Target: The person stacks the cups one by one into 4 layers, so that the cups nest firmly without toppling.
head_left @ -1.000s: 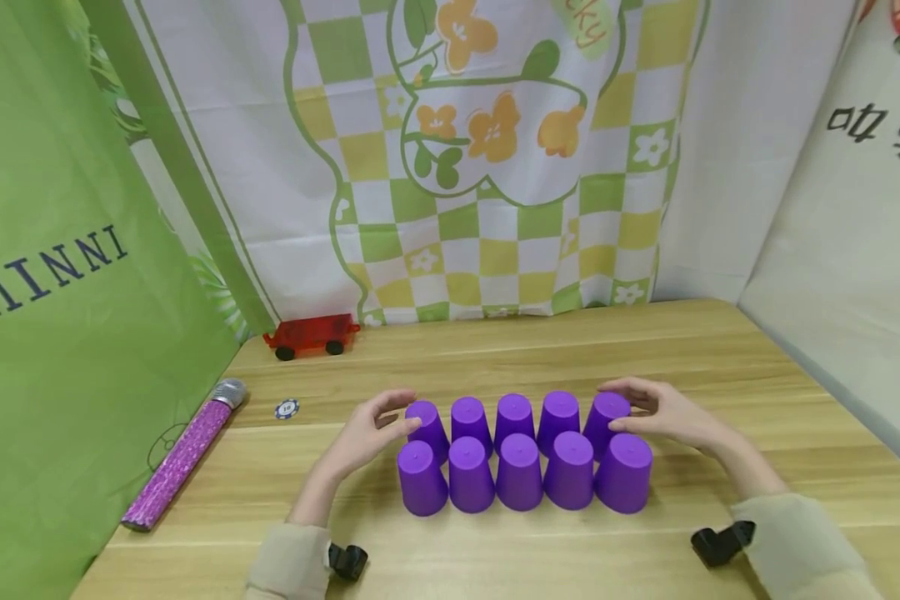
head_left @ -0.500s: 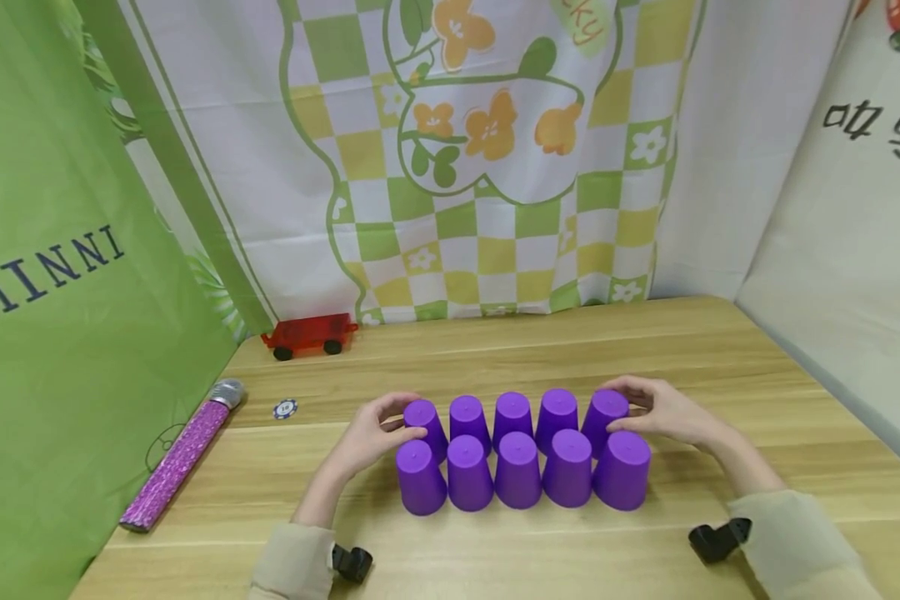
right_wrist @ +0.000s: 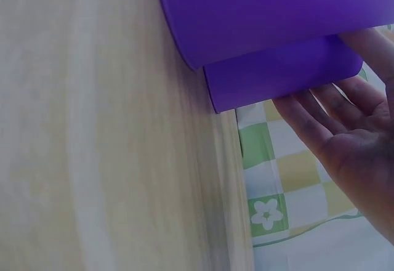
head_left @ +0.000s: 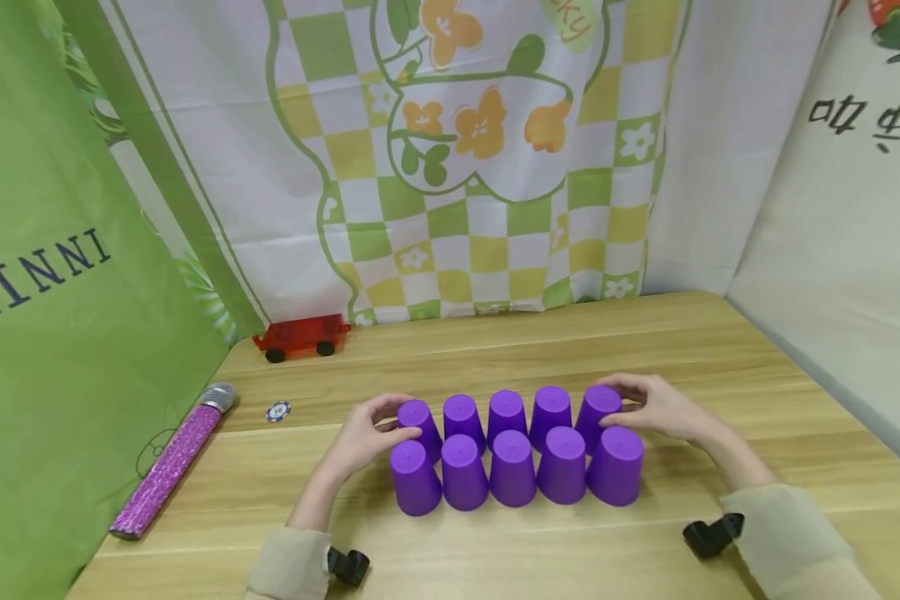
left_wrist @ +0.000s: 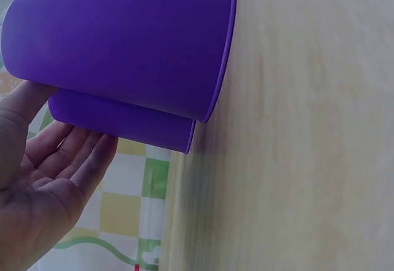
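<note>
Several purple cups stand upside down in two close rows on the wooden table [head_left: 495, 342]. My left hand [head_left: 375, 429] sits at the left end, its fairly straight fingers [left_wrist: 68, 154] lying against the back-left cup [head_left: 417, 417] and the thumb near the front-left cup [head_left: 414, 482]. My right hand [head_left: 654, 410] mirrors it at the right end, fingers [right_wrist: 320, 117] against the back-right cup [head_left: 597, 408], beside the front-right cup [head_left: 617, 468]. In the wrist views the front cups [left_wrist: 135, 43] [right_wrist: 265, 12] fill the foreground, with the back cups [left_wrist: 123, 126] [right_wrist: 277, 77] behind them.
A red toy car [head_left: 300, 336] stands at the table's back left edge. A small poker chip [head_left: 277, 411] and a glittery pink microphone [head_left: 168, 471] lie to the left. Cloth backdrops close in the left, back and right sides.
Both hands stay at the ends of the back row and the cups have not shifted. Only the head view has drifted slightly.
</note>
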Motion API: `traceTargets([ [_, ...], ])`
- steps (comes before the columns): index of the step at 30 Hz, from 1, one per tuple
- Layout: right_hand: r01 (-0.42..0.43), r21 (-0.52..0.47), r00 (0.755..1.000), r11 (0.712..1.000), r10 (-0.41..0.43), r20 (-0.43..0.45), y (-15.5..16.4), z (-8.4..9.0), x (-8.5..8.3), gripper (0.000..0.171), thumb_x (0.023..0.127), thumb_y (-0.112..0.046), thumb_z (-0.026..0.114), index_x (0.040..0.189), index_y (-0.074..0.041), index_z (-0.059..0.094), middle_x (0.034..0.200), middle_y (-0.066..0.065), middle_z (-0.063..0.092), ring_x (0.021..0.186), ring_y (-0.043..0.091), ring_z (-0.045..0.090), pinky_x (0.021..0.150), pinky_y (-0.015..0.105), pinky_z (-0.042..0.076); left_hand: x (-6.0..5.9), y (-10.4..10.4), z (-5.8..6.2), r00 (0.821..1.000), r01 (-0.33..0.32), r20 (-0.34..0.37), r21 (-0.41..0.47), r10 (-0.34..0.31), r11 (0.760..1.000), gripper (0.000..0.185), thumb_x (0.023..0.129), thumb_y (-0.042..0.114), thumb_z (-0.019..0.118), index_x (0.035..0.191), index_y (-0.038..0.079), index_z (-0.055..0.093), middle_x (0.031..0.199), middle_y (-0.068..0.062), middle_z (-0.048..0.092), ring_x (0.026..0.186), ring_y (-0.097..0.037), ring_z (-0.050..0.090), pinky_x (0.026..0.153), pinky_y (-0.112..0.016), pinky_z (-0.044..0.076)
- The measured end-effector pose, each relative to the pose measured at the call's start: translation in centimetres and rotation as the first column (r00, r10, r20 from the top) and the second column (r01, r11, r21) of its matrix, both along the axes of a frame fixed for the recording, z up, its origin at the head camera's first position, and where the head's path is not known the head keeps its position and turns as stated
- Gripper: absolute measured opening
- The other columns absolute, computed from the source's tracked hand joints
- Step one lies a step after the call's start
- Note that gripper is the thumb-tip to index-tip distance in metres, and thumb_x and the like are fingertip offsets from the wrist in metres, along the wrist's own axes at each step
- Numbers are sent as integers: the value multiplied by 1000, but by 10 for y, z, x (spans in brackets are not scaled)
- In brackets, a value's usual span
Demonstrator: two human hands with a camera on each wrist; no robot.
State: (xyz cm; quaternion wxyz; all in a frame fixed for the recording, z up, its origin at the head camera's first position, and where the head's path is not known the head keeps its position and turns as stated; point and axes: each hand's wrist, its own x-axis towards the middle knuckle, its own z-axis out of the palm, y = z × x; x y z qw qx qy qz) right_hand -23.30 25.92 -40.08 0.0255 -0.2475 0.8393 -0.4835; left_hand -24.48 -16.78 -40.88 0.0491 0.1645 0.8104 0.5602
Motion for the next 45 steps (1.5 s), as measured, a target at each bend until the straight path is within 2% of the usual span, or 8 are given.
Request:
traceTargets([
  [7,56,-11,998,998,-56,19,6,5,-2,49,82,-11,72,124,7,53,114,24,63,96,-7,59,83,16,53,0,0,-1,1000,10,10,-10,-10,1000,47,79,15,76,120,3,59,121,-17,62,115,-32,59,98,-36,50],
  [12,113,41,993,993,-114,25,7,13,-17,51,84,-18,71,127,3,53,117,22,63,97,-6,59,83,16,51,0,0,-1,1000,7,11,-6,-7,1000,46,78,14,76,120,3,59,120,-16,62,114,-30,59,99,-36,50],
  [15,139,69,990,988,-141,28,5,19,-31,54,84,-22,72,129,2,53,119,21,63,100,3,61,83,16,52,0,-1,0,1000,-1,12,-6,1,1000,46,78,14,77,119,4,60,119,-16,63,113,-28,60,98,-35,50],
  [20,153,100,987,983,-157,25,-2,23,-55,57,84,-26,72,130,1,52,121,21,62,107,21,61,84,17,52,-1,-1,-1,1000,11,21,-10,-11,1000,47,79,16,77,120,3,58,121,-17,62,114,-33,59,97,-36,51],
  [25,158,115,986,981,-163,31,-11,26,-74,57,84,-28,71,130,-1,53,120,20,63,108,28,61,87,25,53,-2,-1,-2,1000,11,3,-24,-11,1000,47,79,17,77,120,2,58,120,-18,62,113,-32,60,97,-37,51],
  [31,114,132,991,985,-122,51,-28,30,-88,60,82,-30,73,131,-2,52,121,19,62,113,32,58,97,44,49,-2,-2,1,1000,7,6,-29,-7,1000,47,79,16,76,120,1,58,120,-17,62,113,-30,60,98,-36,51],
  [38,33,124,998,992,-38,42,-44,30,-96,55,80,-25,75,127,-2,56,118,18,64,110,29,60,97,41,49,-2,-2,1,1000,17,-10,-29,-17,999,47,79,16,76,120,1,59,120,-18,62,112,-30,60,97,-36,51],
  [45,-39,80,996,996,33,78,-53,24,-104,56,80,-18,75,127,3,54,118,21,63,111,33,60,96,40,51,-2,-3,-1,1000,24,-13,-28,-25,999,47,79,16,76,120,1,59,120,-18,62,112,-30,60,98,-36,50],
])
